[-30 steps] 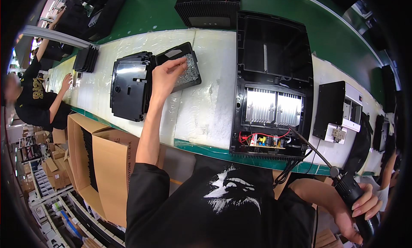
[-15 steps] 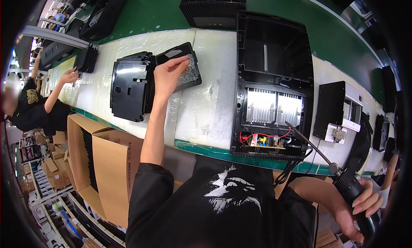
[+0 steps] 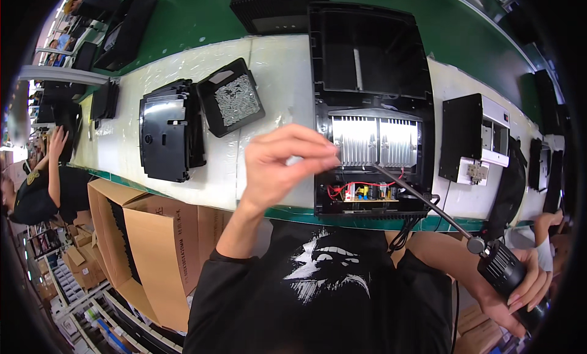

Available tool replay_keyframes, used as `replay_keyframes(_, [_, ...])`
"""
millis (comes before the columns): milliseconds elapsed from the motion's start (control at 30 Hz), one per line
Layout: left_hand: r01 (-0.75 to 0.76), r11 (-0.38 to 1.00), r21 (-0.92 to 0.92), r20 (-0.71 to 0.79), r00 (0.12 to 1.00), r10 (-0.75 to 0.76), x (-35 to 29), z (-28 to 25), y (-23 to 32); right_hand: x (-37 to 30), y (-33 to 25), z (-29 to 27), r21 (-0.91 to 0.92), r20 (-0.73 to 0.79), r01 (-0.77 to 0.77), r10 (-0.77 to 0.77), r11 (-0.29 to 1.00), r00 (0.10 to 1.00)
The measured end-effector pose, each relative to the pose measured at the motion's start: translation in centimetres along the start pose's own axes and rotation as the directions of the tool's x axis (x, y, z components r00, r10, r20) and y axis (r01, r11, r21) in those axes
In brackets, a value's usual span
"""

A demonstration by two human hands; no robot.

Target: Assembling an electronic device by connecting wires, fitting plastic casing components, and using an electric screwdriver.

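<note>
My left hand [image 3: 284, 167] is lifted over the table's near edge with its fingertips pinched together beside the silver finned heat sink [image 3: 376, 140]. Anything between the fingers is too small to make out. The heat sink sits in a large open black housing [image 3: 367, 54], with a circuit board and red wires [image 3: 361, 192] in front of it. My right hand [image 3: 523, 286], low at the right, grips a black electric screwdriver [image 3: 498, 268]. Its long bit slants up towards the heat sink's front edge.
A small black tray of screws [image 3: 235, 100] and a stack of black moulded parts [image 3: 166, 130] lie to the left on the white mat. A black and white box unit [image 3: 474, 140] stands right of the housing. Cardboard boxes [image 3: 153, 244] stand below the table. A co-worker [image 3: 43, 182] works at far left.
My left hand has left the screw tray and moved right and towards me, ending pinched beside the heat sink. The view has shifted closer to the housing. The right hand still holds the screwdriver.
</note>
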State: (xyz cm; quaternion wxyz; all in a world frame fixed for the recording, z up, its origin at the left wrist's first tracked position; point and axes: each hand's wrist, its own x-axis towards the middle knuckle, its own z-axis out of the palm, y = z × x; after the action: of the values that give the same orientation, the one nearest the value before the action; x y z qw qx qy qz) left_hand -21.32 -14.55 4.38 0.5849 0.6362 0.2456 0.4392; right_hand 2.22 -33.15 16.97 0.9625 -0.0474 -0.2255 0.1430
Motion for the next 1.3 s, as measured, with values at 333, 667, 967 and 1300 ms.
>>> replay_keyframes(333, [-0.188, 0.976, 0.114, 0.177, 0.970, 0.166, 0.2, 2.9, 0.8, 2.3, -2.2, -2.0, 0.009, 0.276, 0.082, -0.081, 0.997, 0.958])
replay_keyframes(667, [-0.575, 0.758, 0.307, 0.473, 0.784, 0.402, 0.8, 3.7, 0.8, 3.5, -2.4, -2.6, 0.135, 0.388, 0.103, -0.148, 0.986, 0.910])
replay_keyframes(967, [-0.636, 0.748, 0.189, 0.399, 0.746, 0.533, 1.1, 6.2, 0.9, 5.9, -9.4, -4.0, 0.147, 0.413, 0.550, -0.556, 0.822, 0.722])
replay_keyframes(1300, [-0.201, 0.937, 0.286, 0.211, 0.967, 0.143, -0.4, 4.4, -0.3, 4.7, -9.0, -3.4, -0.504, 0.556, 0.077, 0.255, 0.860, 0.791])
